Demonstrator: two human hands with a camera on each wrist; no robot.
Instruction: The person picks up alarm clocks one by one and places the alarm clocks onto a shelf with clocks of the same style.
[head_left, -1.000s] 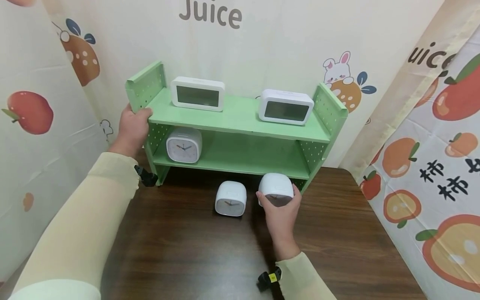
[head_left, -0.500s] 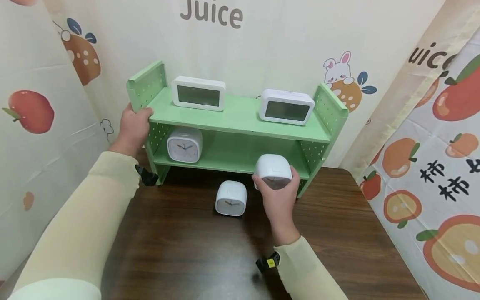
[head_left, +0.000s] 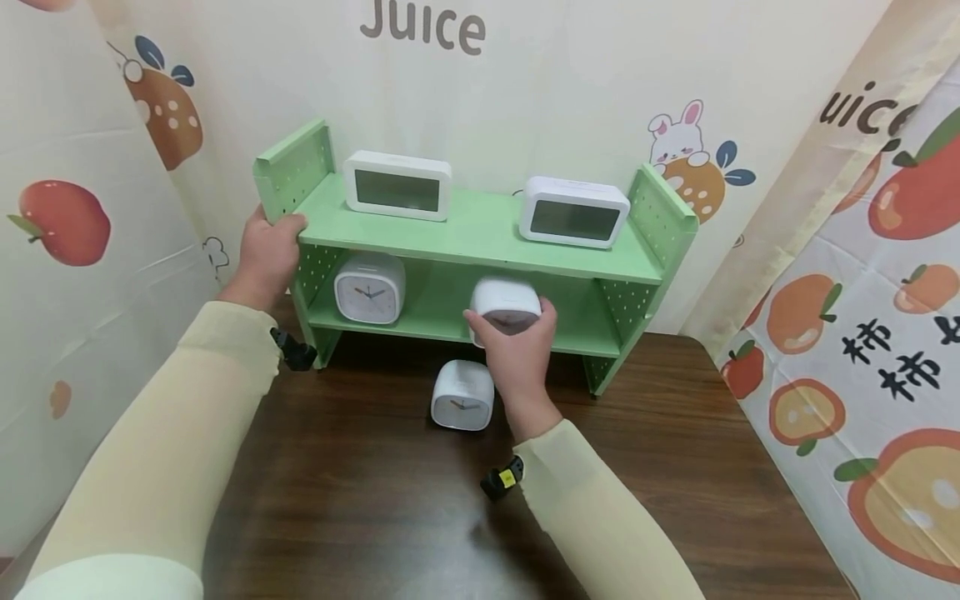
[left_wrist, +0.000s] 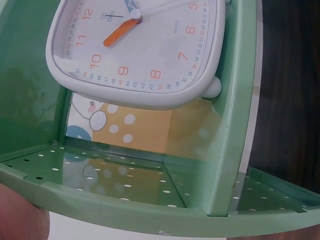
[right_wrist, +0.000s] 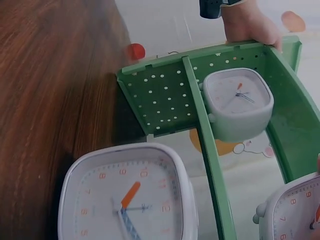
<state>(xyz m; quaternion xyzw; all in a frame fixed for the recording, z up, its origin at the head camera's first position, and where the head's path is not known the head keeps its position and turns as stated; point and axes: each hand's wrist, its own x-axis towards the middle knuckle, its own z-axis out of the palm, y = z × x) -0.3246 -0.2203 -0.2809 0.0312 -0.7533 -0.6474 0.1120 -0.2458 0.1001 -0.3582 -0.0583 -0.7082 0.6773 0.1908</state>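
Observation:
My right hand (head_left: pixel 519 367) holds a white analog alarm clock (head_left: pixel 504 292), thumb on one side and fingers on the other. That clock is at the front of the lower level of the green shelf (head_left: pixel 480 223); whether it touches the board I cannot tell. My left hand (head_left: pixel 270 257) grips the shelf's left side panel, its thumb near the upper board. Another white alarm clock (head_left: pixel 370 289) stands at the lower level's left end, its face (left_wrist: pixel 150 45) close in the left wrist view. A third alarm clock (head_left: pixel 462 395) sits on the table, below the held one.
Two white digital clocks, one left (head_left: pixel 397 187) and one right (head_left: pixel 574 213), stand on the upper board. The perforated right side panel (head_left: pixel 663 218) rises beside the right one. Dark wooden table (head_left: pixel 360 500) lies in front; printed curtains (head_left: pixel 495 108) hang behind and beside.
My right hand has lifted the alarm clock from near the table on the right, moving it up and left to the lower level. My left hand stays on the side panel.

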